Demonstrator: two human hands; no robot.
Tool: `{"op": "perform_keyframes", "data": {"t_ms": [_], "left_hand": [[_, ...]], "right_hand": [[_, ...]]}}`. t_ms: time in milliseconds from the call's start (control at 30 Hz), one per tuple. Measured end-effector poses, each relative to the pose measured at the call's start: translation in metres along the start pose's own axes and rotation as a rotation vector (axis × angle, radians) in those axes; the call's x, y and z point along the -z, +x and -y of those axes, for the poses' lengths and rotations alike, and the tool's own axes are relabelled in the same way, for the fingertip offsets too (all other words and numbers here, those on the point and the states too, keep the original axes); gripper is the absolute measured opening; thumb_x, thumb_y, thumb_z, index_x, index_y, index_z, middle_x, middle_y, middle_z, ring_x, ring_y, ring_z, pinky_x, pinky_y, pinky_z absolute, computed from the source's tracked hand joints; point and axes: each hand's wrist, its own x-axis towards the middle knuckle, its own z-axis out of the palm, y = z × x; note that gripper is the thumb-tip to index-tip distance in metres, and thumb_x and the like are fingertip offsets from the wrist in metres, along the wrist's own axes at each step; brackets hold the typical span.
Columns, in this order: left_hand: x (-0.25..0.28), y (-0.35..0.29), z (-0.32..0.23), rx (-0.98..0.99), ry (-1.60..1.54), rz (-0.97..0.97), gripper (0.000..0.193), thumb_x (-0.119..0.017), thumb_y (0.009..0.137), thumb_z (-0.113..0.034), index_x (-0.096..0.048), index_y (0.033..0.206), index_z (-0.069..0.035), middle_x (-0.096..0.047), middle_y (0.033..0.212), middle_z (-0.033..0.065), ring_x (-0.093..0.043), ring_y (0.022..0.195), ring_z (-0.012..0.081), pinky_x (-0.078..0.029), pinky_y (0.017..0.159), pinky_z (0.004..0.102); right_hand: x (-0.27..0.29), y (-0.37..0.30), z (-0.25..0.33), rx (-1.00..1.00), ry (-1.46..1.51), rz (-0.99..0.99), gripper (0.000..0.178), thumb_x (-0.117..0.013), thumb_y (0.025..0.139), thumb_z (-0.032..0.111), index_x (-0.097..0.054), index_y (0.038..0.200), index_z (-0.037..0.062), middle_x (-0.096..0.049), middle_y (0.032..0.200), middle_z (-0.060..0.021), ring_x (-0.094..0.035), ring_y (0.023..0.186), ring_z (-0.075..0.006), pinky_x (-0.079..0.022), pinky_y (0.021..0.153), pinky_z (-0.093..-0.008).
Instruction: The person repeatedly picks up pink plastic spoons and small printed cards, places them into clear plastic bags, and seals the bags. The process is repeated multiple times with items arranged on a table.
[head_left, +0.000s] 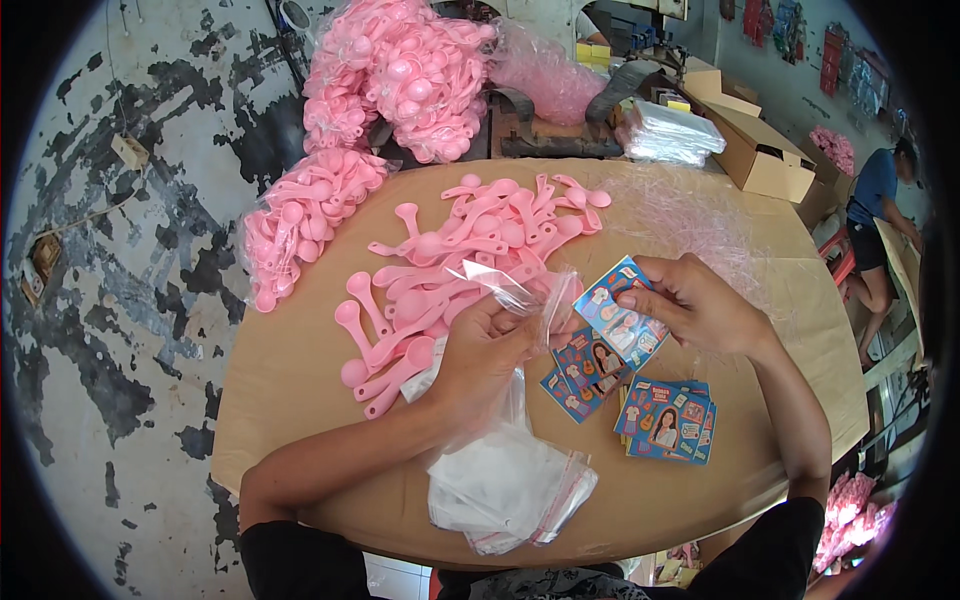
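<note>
My left hand (482, 352) is closed on a small clear plastic bag (508, 290); something pink shows through it at its right end, perhaps a spoon. My right hand (700, 305) pinches a blue printed card (618, 312) between thumb and fingers, its left edge close beside the bag. Whether they touch I cannot tell. Under the held card lie more blue cards (570, 395), and a stack of cards (668, 422) sits nearer me. Pink plastic scoops (450, 255) lie in a loose heap beyond my left hand. Flat clear bags (505, 490) are piled in front of me.
Large clear sacks of pink scoops (405, 80) stand at the back left, with a smaller bag (310, 210) at the table edge. Shredded clear strands (690, 215), bundled plastic packs (668, 132) and cardboard boxes (755, 145) lie back right. A person (880, 210) works at far right.
</note>
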Motion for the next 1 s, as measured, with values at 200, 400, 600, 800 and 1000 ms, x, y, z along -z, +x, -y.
{"op": "perform_keyframes", "data": {"t_ms": [200, 400, 600, 800, 1000], "left_hand": [[-0.002, -0.002, 0.000, 0.061, 0.001, -0.164, 0.029, -0.053, 0.096, -0.004, -0.050, 0.123, 0.006, -0.060, 0.116, 0.0130, -0.061, 0.109, 0.0240, -0.052, 0.094, 0.0340], [-0.008, -0.003, 0.001, 0.074, -0.012, -0.176, 0.030, -0.052, 0.096, -0.003, -0.048, 0.125, 0.005, -0.059, 0.114, 0.0098, -0.062, 0.107, 0.0219, -0.053, 0.092, 0.0326], [0.000, 0.001, 0.001, 0.053, 0.008, -0.122, 0.028, -0.051, 0.098, -0.008, -0.048, 0.124, 0.002, -0.061, 0.113, 0.0110, -0.062, 0.107, 0.0217, -0.053, 0.093, 0.0335], [-0.008, 0.000, 0.000, -0.059, -0.040, -0.118, 0.031, -0.056, 0.097, -0.018, -0.051, 0.117, 0.005, -0.062, 0.113, 0.0147, -0.064, 0.103, 0.0245, -0.054, 0.092, 0.0360], [-0.005, 0.000, 0.002, -0.048, -0.017, -0.139, 0.033, -0.060, 0.095, -0.022, -0.054, 0.112, 0.005, -0.063, 0.106, 0.0173, -0.065, 0.100, 0.0243, -0.055, 0.090, 0.0365]], "right_hand": [[-0.007, 0.002, -0.003, 0.009, 0.076, -0.038, 0.020, -0.057, 0.096, 0.022, -0.060, 0.097, 0.0019, -0.055, 0.062, -0.0130, -0.046, 0.050, -0.0180, -0.037, 0.050, -0.0324], [-0.011, 0.002, 0.004, -0.013, 0.035, -0.060, 0.020, -0.056, 0.097, 0.021, -0.060, 0.097, 0.0019, -0.057, 0.063, -0.0139, -0.055, 0.052, -0.0199, -0.041, 0.052, -0.0332], [-0.012, 0.005, 0.006, -0.064, 0.022, -0.075, 0.018, -0.056, 0.097, 0.019, -0.060, 0.099, 0.0017, -0.060, 0.066, -0.0148, -0.059, 0.055, -0.0227, -0.044, 0.054, -0.0345], [-0.012, 0.004, -0.007, -0.027, -0.006, -0.081, 0.017, -0.055, 0.097, 0.019, -0.060, 0.101, 0.0024, -0.060, 0.066, -0.0133, -0.056, 0.055, -0.0205, -0.044, 0.055, -0.0329], [-0.020, 0.005, -0.015, 0.082, 0.112, -0.133, 0.017, -0.055, 0.097, 0.019, -0.060, 0.100, 0.0032, -0.056, 0.063, -0.0117, -0.050, 0.052, -0.0180, -0.040, 0.052, -0.0321]]}}
